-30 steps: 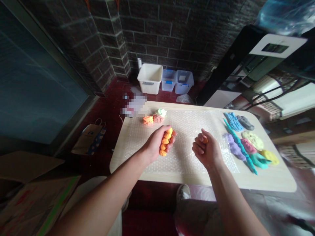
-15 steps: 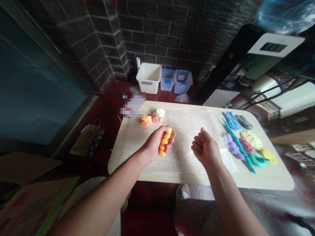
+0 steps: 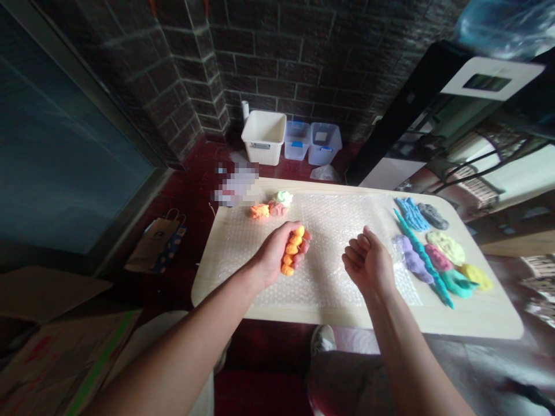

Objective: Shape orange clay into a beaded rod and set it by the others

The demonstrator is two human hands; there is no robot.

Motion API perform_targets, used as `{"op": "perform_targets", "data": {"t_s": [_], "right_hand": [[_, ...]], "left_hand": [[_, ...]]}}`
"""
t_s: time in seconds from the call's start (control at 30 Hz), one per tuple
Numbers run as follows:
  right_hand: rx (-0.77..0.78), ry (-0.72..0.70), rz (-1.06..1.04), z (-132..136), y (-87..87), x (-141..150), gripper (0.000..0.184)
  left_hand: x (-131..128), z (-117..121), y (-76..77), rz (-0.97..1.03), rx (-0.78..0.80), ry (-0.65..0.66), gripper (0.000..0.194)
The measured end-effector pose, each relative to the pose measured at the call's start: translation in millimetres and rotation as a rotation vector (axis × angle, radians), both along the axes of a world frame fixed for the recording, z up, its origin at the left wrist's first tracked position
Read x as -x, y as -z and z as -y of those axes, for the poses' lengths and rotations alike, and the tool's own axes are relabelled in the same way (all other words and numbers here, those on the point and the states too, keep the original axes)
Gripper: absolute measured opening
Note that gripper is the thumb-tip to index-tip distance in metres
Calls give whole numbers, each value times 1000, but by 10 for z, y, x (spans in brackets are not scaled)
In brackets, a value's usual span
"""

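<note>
My left hand (image 3: pixel 277 248) is closed around a lump of orange modelling clay (image 3: pixel 292 251), which bulges out in several rounded ridges along the fingers. To the right, my right hand (image 3: pixel 367 259) makes a fist above the bubble wrap, with the thumb on top; whether anything is inside is hidden. Both hands are apart from each other. Beyond the left hand lie an orange clay lump (image 3: pixel 260 211), a brownish-pink one (image 3: pixel 278 208) and a pale green one (image 3: pixel 283 197). Purple clay (image 3: pixel 411 258) and a long teal twisted roll (image 3: pixel 424 258) lie right of my right hand.
Bubble wrap (image 3: pixel 329 289) covers the middle of the pale table (image 3: pixel 489 323). Blue clay (image 3: pixel 411 214), grey clay (image 3: pixel 432 215), yellow clay (image 3: pixel 477 277) and several other lumps sit at the right. A white bin (image 3: pixel 263 147) and two clear boxes stand on the floor behind.
My right fist has moved slightly to the right, a little farther from the left hand. My left hand keeps its grip on the orange clay. The view has shifted slightly.
</note>
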State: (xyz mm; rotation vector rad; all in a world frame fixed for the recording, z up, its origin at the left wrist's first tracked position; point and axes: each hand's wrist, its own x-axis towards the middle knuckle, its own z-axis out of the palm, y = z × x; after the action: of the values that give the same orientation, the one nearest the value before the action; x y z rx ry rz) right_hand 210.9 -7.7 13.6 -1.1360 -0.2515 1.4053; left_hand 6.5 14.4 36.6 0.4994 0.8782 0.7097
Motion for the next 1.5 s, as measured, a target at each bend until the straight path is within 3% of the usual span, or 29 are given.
{"op": "perform_targets", "data": {"t_s": [1.2,1.4,1.5], "right_hand": [[6,-17,-42,-1,15,28,51],[-38,-100,-77,-36,65,17,31],[-44,-155,-110,-29,66,-1,34]], "left_hand": [[-3,-4,-18,-18,13,-2,31],[-2,-10,-24,-25,13,0,32],[0,-11,-13,-17,7,0,31]]}}
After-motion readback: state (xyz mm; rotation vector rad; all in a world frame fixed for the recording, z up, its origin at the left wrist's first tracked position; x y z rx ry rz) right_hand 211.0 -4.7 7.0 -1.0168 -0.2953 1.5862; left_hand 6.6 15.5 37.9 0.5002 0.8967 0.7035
